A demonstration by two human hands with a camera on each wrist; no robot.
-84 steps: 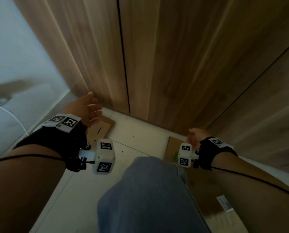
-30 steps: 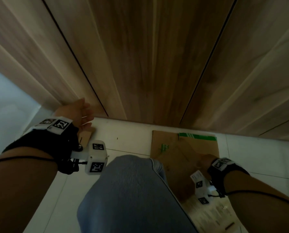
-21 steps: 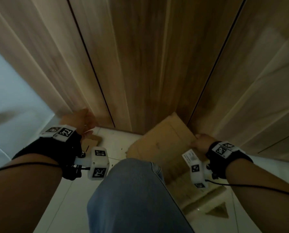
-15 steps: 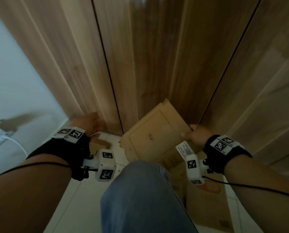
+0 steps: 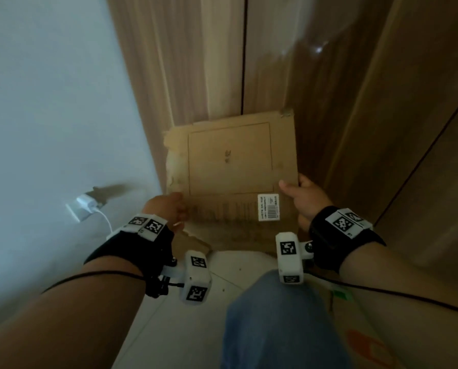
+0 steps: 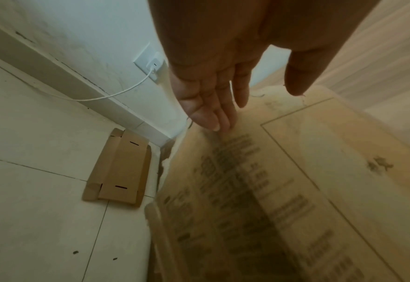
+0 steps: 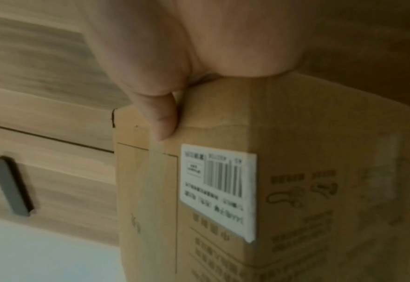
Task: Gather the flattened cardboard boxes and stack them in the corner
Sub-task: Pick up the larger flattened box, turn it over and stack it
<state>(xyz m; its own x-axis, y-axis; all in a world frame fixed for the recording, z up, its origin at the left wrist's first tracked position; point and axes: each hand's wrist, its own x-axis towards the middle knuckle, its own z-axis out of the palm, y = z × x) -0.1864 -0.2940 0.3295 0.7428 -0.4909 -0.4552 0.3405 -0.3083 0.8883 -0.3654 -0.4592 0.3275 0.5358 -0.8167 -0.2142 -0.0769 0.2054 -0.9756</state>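
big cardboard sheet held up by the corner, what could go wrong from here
1. Only the right hand grips the big cardboard sheet, at one edge; the left hand is open, its fingers just touching it, so it may swing or slip.
2. The charger cable hangs from the wall socket nearby and could be snagged.
3. The small flattened box already on the floor may get knocked askew.

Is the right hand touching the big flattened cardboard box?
Touching. The right wrist view shows the right hand gripping the cardboard box edge, thumb pressed on its face.
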